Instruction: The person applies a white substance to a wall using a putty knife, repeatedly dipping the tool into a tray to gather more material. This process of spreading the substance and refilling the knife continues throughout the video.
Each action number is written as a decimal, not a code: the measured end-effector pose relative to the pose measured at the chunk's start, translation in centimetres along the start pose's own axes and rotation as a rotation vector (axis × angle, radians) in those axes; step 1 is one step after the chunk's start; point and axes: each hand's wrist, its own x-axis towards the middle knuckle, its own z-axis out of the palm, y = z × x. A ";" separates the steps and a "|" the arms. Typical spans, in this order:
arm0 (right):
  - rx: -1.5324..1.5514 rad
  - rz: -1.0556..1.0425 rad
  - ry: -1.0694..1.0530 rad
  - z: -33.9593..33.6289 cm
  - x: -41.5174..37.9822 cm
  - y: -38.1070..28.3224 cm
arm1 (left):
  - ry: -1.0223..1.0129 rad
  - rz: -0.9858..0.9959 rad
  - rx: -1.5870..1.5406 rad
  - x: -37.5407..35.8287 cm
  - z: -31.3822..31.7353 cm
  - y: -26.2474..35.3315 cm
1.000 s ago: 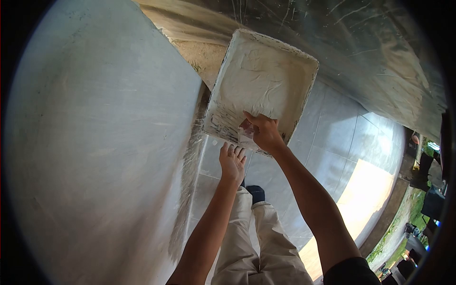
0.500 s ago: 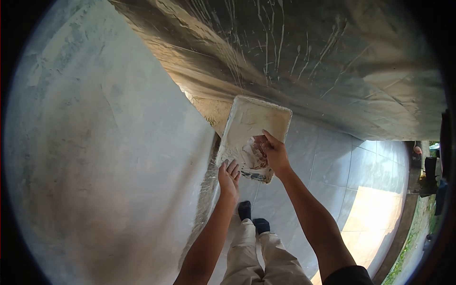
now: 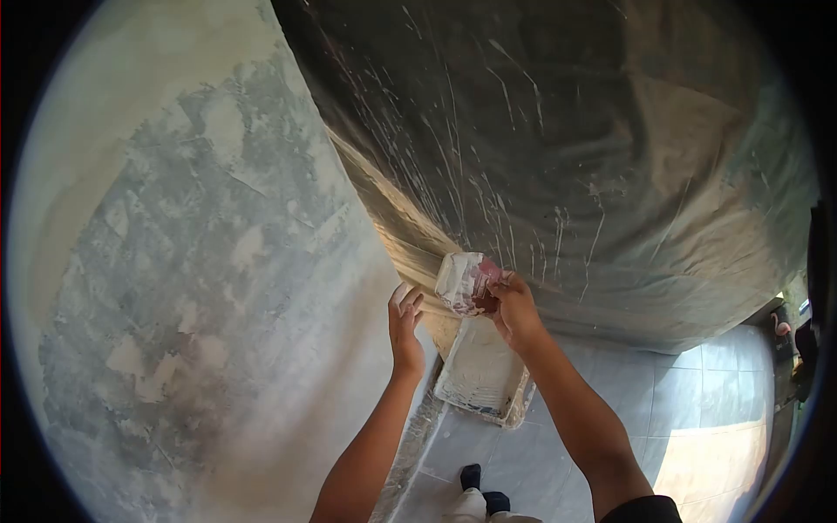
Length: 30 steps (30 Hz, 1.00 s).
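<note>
My right hand (image 3: pixel 516 312) grips a flat reddish scraper (image 3: pixel 486 281) by its right side. White putty coats the scraper's left part and smears its lower edge. To the left of it, my left hand (image 3: pixel 406 329) is raised with its fingers apart and holds nothing; white residue marks the fingertips. Below both hands is a shallow paint tray (image 3: pixel 514 418), pale with putty inside and crusted along its rim. The scraper overlaps the tray's far end in view.
A wall (image 3: pixel 200 288) with patchy grey and white plaster fills the left side. Dark sheeting (image 3: pixel 558 131) streaked with white drips hangs opposite. Grey floor tiles (image 3: pixel 602 383) lie beneath, and my feet in dark socks (image 3: pixel 471 477) show at the bottom.
My right hand has lifted the scraper up out of the tray, with putty on it. My left hand has come away from the tray's edge. The view has tilted up toward the wall.
</note>
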 end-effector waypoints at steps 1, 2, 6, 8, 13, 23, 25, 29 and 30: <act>0.008 -0.014 -0.033 1.4 -0.3 -1.0 | -0.010 0.087 0.056 0.3 -0.4 2.3; 0.036 -0.031 -0.082 3.0 -0.7 -1.8 | -0.016 0.155 0.103 0.5 -0.8 4.7; 0.126 -0.106 -0.269 10.0 -3.4 -5.5 | 0.011 0.345 0.262 0.2 -2.9 14.5; 0.130 -0.120 -0.398 13.4 -4.3 -6.7 | 0.018 0.452 0.399 -0.1 -4.2 19.0; 0.217 -0.177 -0.653 22.0 -8.8 -9.1 | 0.164 0.688 0.667 -1.9 -8.4 28.8; 0.316 -0.308 -0.868 36.9 -20.6 -11.2 | 0.428 1.180 1.319 -10.7 -17.3 47.4; 0.335 -0.361 -0.898 39.3 -23.4 -10.7 | 0.466 1.217 1.420 -13.4 -19.2 50.6; 0.337 -0.474 -0.955 44.0 -29.0 -9.7 | 0.594 1.281 1.698 -18.9 -23.1 57.2; 0.277 -0.544 -0.942 45.0 -30.5 -9.3 | 0.649 1.298 1.749 -20.3 -24.1 58.6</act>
